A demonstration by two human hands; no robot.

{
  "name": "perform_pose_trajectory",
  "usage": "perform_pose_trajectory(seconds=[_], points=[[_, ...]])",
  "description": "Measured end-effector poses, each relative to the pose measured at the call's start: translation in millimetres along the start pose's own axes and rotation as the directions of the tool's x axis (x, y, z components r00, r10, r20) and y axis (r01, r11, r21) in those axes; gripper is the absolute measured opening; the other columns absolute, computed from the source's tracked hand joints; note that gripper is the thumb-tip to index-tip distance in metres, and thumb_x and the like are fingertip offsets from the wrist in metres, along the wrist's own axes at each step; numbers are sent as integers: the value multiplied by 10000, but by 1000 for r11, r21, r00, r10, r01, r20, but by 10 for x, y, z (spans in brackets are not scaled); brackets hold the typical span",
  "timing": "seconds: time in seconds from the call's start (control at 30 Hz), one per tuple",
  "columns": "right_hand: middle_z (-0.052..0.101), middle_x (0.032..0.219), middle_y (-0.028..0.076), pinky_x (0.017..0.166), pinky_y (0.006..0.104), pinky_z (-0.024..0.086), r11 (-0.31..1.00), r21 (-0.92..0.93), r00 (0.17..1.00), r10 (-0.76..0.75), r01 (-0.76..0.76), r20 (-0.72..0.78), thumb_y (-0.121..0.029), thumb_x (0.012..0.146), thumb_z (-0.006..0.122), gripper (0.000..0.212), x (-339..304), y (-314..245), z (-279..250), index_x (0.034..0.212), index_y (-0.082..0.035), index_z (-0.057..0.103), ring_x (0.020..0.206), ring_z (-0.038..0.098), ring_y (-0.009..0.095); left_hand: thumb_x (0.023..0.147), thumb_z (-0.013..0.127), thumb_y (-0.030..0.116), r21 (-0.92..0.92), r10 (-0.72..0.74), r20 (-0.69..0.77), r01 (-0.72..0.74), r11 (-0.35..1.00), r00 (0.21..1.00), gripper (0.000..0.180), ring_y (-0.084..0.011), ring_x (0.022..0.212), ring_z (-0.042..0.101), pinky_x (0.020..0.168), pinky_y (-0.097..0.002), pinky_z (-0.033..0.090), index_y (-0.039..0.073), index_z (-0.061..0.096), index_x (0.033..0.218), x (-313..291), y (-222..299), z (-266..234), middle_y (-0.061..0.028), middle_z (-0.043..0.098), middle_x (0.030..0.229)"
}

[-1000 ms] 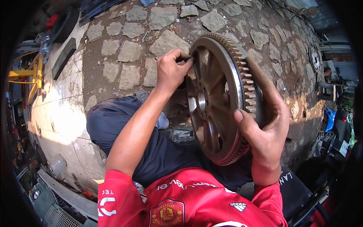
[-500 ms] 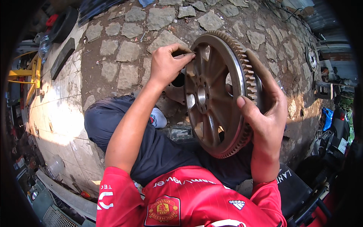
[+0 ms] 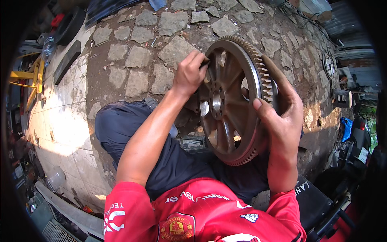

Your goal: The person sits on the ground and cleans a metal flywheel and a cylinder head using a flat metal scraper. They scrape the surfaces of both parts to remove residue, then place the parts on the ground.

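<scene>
Your right hand holds the toothed metal wheel on edge over your dark trousers, its grip spread across the geared rim. Your left hand has a narrow grip at the wheel's left edge; I cannot tell whether it pinches anything. Stone paving lies beyond the wheel.

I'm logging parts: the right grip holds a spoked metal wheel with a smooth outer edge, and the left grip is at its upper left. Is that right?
Not quite: the head view shows teeth along the outer edge, so it isn't smooth. The right grip does hold the spoked metal wheel, with the left grip at its upper left.
</scene>
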State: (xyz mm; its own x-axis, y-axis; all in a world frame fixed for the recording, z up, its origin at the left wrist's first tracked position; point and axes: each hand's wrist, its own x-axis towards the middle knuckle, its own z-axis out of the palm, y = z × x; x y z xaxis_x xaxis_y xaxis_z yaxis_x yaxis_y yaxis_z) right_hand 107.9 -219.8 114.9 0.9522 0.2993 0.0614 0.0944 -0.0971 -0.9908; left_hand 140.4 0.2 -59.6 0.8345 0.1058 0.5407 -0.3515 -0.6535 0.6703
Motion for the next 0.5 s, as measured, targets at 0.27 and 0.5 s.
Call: perform_pose_trajectory(seconds=[0.27,0.5], points=[[664,1363,143,1079,303,477,1000,-11,1000,-9,9,-19,-25,836,704,725,-16,-52,9,1521,96,501,1201,648,159,812,745,-62,-49,122,-35,-124,991,992,219,-369,877,711,746,-429,574,23,680,1003,199,-23,55,-163,687,940],[672,1347,130,1076,300,483,1000,12,999,-3,3,-48,-9,824,700,723,-27,13,-35,1516,87,514,1196,649,146,816,800,-6,1,-27,157,27,1000,987,289,-457,913,703,771,-492,570,3,601,1024,248,-73,41,-225,701,956]])
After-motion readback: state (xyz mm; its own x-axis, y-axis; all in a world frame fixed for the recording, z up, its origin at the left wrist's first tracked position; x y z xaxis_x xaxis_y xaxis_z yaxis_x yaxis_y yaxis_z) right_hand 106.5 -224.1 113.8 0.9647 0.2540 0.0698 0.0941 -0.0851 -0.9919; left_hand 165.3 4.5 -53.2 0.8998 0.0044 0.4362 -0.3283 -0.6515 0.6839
